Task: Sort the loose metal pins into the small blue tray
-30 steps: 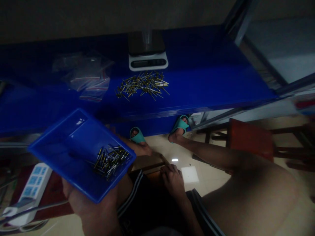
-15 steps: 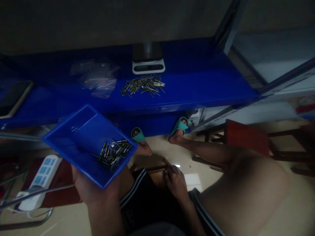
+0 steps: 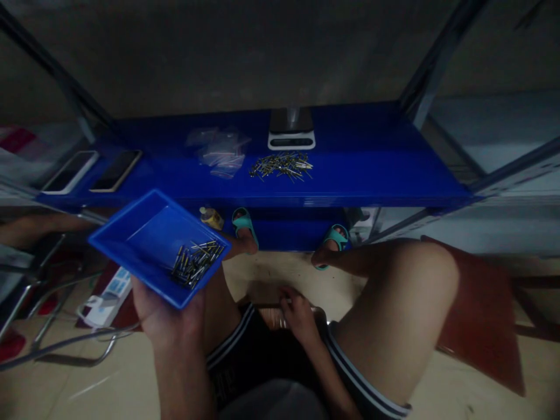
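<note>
A shallow blue rectangular plastic tray (image 3: 149, 230) is held from beneath by the left hand (image 3: 168, 312) at the near left, in front of the table edge; its near corner is gripped, though the fingertips are hidden under it. Slim gold-and-silver metal pins (image 3: 196, 265) are gathered in its right end. The right hand (image 3: 298, 318) is lowered between the thighs with fingers loosely bent; whether anything is pinched there cannot be told. Faint pale lettering is printed on the black shorts with striped hems (image 3: 245, 364), but it cannot be read, nor can the blue-and-white labels on the white power strip (image 3: 112, 297) at the left. No figures can be made out on the white-framed digital scale (image 3: 291, 142), on which a clear cup (image 3: 293, 118) is stood. The glossy blue tabletop (image 3: 371, 169) is framed by grey metal posts (image 3: 423, 108) and backed by a dark wall (image 3: 245, 52). A loose pile of similar pins (image 3: 282, 165) is spread just before the scale, with clear zip bags (image 3: 223, 154) to its left and two phones (image 3: 116, 171) farther left. Pale tiles (image 3: 266, 271) are laid below.
</note>
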Demonstrator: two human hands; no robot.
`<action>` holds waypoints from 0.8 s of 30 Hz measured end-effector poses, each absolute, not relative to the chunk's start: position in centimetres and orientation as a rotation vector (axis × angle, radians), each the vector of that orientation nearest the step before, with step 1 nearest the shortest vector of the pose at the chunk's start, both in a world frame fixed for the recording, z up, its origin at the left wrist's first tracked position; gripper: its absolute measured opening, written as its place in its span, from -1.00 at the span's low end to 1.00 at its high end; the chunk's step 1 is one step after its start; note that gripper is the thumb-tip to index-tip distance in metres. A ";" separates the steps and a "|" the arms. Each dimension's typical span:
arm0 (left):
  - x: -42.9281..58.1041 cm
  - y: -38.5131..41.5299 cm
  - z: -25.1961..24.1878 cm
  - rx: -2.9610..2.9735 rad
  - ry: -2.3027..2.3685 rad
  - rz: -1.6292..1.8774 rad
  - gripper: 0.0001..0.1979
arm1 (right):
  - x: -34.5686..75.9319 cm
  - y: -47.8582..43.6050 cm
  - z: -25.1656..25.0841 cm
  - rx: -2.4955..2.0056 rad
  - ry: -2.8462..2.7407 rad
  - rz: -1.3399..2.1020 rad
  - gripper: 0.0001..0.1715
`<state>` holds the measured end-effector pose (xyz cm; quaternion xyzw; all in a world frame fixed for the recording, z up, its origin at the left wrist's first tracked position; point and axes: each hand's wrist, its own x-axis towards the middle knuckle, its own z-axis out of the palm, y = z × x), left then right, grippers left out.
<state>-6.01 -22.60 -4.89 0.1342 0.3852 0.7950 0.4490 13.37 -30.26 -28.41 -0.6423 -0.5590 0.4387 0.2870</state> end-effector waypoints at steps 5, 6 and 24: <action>-7.7 -24.1 -5.3 0.423 1.049 1.981 -0.60 | 11.8 -29.8 -27.1 -1.571 -1.509 1.228 -0.58; -8.0 -24.3 -5.3 0.385 1.075 1.993 -0.61 | 11.6 -29.8 -26.8 -1.534 -1.501 1.240 -0.60; -10.3 -23.8 -7.4 0.203 1.154 1.963 -0.52 | 11.3 -22.1 -33.8 -1.955 -1.528 1.063 -0.74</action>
